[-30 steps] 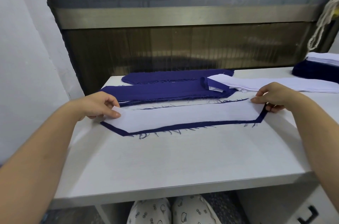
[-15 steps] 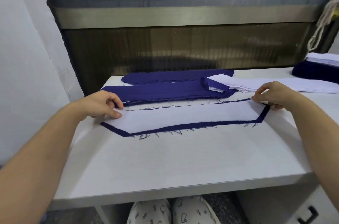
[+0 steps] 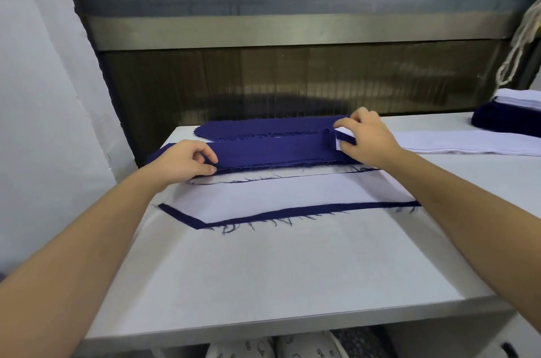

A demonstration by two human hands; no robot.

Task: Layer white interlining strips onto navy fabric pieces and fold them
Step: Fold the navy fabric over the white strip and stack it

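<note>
While one long navy fabric piece with frayed edges lies flat near the middle of the white worktable, a white interlining strip is seen laid on it, with a navy margin showing along the 6 o'clock edge. Layering of this piece is judged done, folding not yet. Just beyond its 12 o'clock edge, a pile of folded navy pieces is held at both ends. The pile's 9 o'clock end is pinched by the left hand, fingers curled. The 3 o'clock end, where white lining shows in the fold, is gripped by the right hand. Unfolded navy pieces are noted further toward 12 o'clock, loose white strips at 3 o'clock. Since supply remains, more cycles are judged left.
</note>
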